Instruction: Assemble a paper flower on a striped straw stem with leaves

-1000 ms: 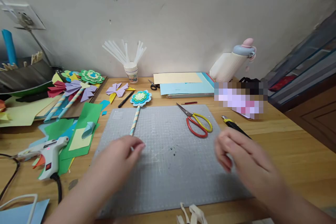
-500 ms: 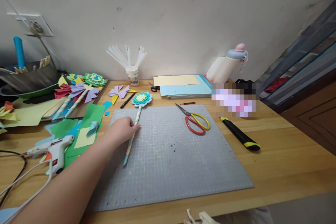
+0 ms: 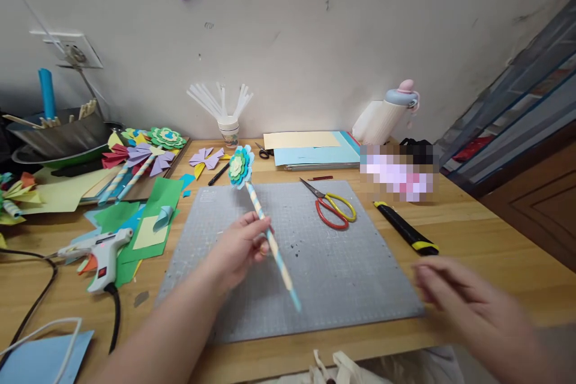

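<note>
My left hand (image 3: 245, 244) grips the striped stem of a paper flower (image 3: 273, 246), thumb and fingers closed around it. The flower's layered blue and green head points up and left, and the pale blue stem tip slants down to the right. Beneath it lies a grey cutting mat (image 3: 351, 282). My right hand (image 3: 463, 300) is at the lower right, blurred by motion, beside the mat's right corner; whether its fingers hold anything cannot be made out. Closest to it is a black and yellow utility knife (image 3: 405, 228).
Scissors (image 3: 335, 207) with red and yellow handles rest on the mat. At left are a hot glue gun (image 3: 105, 255) with cables, green paper (image 3: 157, 198) and finished paper flowers (image 3: 144, 159). Behind stand a cup of straws (image 3: 228, 129), stacked paper (image 3: 310, 153) and a bottle (image 3: 389, 114).
My left hand has lifted the paper flower off the mat and tilted it, moving it nearer and to the right. My right hand has come into view at the lower right.
</note>
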### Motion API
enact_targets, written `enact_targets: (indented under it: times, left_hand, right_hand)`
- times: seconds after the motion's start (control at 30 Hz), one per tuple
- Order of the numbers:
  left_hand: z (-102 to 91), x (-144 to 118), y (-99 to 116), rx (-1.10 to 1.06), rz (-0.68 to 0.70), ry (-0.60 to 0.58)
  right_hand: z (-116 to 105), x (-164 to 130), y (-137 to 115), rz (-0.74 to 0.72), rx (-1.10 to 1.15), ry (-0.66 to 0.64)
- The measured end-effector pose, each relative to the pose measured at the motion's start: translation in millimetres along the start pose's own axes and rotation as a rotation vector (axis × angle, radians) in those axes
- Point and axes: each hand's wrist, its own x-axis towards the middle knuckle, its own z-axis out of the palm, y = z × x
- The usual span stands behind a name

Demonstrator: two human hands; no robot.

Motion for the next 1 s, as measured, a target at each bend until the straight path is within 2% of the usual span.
enact_targets:
  times: [0.07, 0.1, 0.17, 0.27, 0.33, 0.57, 0.67, 0.77, 0.87, 1.0]
  left_hand:
    - [18.3, -4, -8, -0.077, 0.048, -0.006]
    - [25.7, -4, -12, -0.105, 0.071, -0.003]
    - [35.7, -2, -17, -0.138, 0.114, 0.0]
    - [39.3, 4, -22, -0.149, 0.162, -0.022]
    - [35.2, 8, -24, -0.154, 0.184, -0.051]
    - [-5.8, 10, -21, -0.239, 0.174, -0.159]
    - [-22.0, 7, -20, -0.244, 0.144, -0.172]
    - [-25.7, 9, -21, -0.19, 0.109, -0.148]
    - [-17.5, 16, -20, -0.113, 0.075, -0.104]
    - [3.5, 29, -16, -0.047, 0.079, -0.033]
  right_hand:
    - [37, 1, -63, -0.023, 0.179, -0.273]
    - [53, 1, -83, -0.015, 0.262, -0.382]
    - [82, 3, -106, 0.018, 0.406, -0.514]
    - [113, 11, -116, 0.097, 0.639, -0.61]
    - [126, 20, -120, 0.12, 0.696, -0.669]
    - [146, 50, -139, 0.191, 0.796, -0.922]
    - [152, 56, -143, 0.224, 0.802, -0.992]
    - [159, 57, -145, 0.229, 0.807, -1.012]
    - [163, 58, -146, 0.211, 0.837, -0.969]
    - [164, 59, -139, 0.195, 0.887, -0.852]
